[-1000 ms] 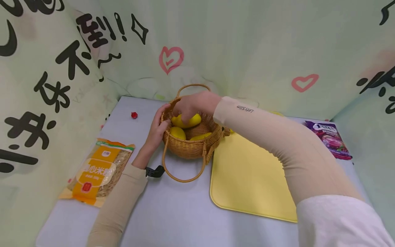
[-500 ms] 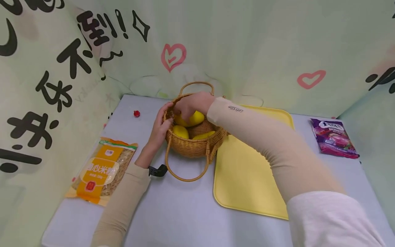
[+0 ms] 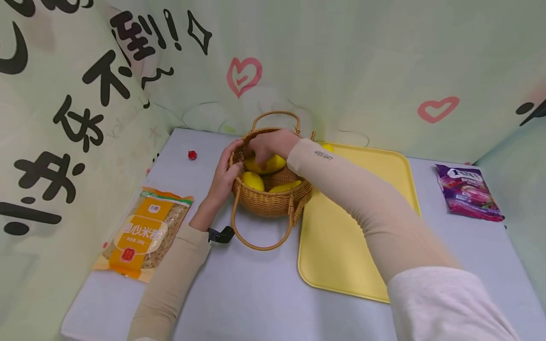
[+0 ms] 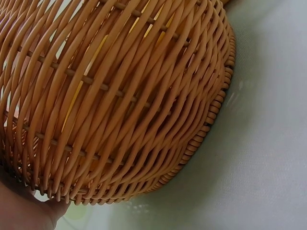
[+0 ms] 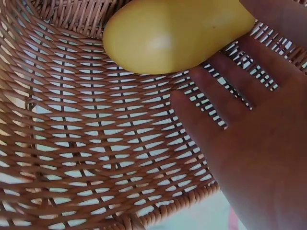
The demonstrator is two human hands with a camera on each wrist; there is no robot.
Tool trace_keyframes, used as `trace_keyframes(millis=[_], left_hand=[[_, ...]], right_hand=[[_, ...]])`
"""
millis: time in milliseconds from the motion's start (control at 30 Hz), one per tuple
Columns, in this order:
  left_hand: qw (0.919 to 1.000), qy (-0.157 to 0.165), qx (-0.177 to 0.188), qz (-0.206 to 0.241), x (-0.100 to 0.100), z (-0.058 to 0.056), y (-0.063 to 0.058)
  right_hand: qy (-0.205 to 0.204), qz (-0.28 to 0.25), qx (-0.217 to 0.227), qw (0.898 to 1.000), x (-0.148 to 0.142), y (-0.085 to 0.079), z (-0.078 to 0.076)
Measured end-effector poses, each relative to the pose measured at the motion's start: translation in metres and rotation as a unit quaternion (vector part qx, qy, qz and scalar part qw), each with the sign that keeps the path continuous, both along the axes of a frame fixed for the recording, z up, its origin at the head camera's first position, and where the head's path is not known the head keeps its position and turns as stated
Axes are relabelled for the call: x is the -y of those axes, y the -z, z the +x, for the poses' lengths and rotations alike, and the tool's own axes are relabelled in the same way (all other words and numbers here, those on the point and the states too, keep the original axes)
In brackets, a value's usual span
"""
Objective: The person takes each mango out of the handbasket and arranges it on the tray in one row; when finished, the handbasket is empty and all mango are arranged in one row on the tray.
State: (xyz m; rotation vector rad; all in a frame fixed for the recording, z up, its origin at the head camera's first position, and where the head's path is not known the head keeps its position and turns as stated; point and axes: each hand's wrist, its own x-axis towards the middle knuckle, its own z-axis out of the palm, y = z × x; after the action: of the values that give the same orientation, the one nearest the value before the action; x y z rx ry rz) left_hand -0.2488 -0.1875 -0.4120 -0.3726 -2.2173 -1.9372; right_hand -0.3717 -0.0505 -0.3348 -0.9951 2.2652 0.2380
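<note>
A wicker basket (image 3: 273, 203) stands on the table with several yellow fruits inside. My left hand (image 3: 223, 177) holds the basket's left rim, thumb on the near side. In the left wrist view, part of that hand (image 4: 24, 206) shows at the lower left against the woven wall (image 4: 120, 96). My right hand (image 3: 273, 142) reaches down into the basket and grips a smooth yellow fruit that looks like a mango (image 3: 275, 164). From the right wrist, its fingers lie under the mango (image 5: 177, 36) with the thumb on the other side. Two more yellow fruits (image 3: 253, 181) lie nearer the front rim.
A yellow tray (image 3: 341, 251) lies right of the basket, partly under my right arm; something yellow (image 3: 327, 147) shows behind the sleeve. An orange-labelled food bag (image 3: 142, 234) lies left, a purple candy bag (image 3: 469, 192) right, a small red object (image 3: 192, 155) at the back left.
The head view has shifted slightly, so the whole scene slides a little right. My right forearm swings slightly left and inward. Both hands stay at the basket.
</note>
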Motion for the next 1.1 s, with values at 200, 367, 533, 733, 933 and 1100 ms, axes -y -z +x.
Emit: trace_keyframes(millis=[200, 367, 533, 733, 933, 1100], left_hand=[[1.0000, 0.001, 0.002, 0.003, 0.000, 0.001, 0.001], [0.9999, 0.008, 0.007, 0.004, -0.002, 0.001, 0.001], [1.0000, 0.000, 0.001, 0.000, -0.001, 0.001, -0.001], [1.0000, 0.003, 0.001, 0.004, -0.003, 0.001, -0.001], [1.0000, 0.002, 0.003, 0.001, -0.002, 0.001, -0.001], [1.0000, -0.004, 0.007, -0.002, 0.000, 0.002, -0.002]], right_hand=[[-0.009, -0.022, -0.004, 1.000, -0.004, 0.009, 0.001], [-0.002, -0.014, -0.010, 1.000, -0.011, 0.015, 0.000], [0.019, -0.001, -0.005, 1.000, -0.011, 0.018, -0.001], [0.019, 0.019, -0.005, 1.000, -0.013, 0.023, -0.001], [0.011, 0.011, -0.013, 1.000, -0.014, 0.021, -0.001], [-0.004, 0.000, -0.017, 1.000, -0.011, 0.014, 0.000]])
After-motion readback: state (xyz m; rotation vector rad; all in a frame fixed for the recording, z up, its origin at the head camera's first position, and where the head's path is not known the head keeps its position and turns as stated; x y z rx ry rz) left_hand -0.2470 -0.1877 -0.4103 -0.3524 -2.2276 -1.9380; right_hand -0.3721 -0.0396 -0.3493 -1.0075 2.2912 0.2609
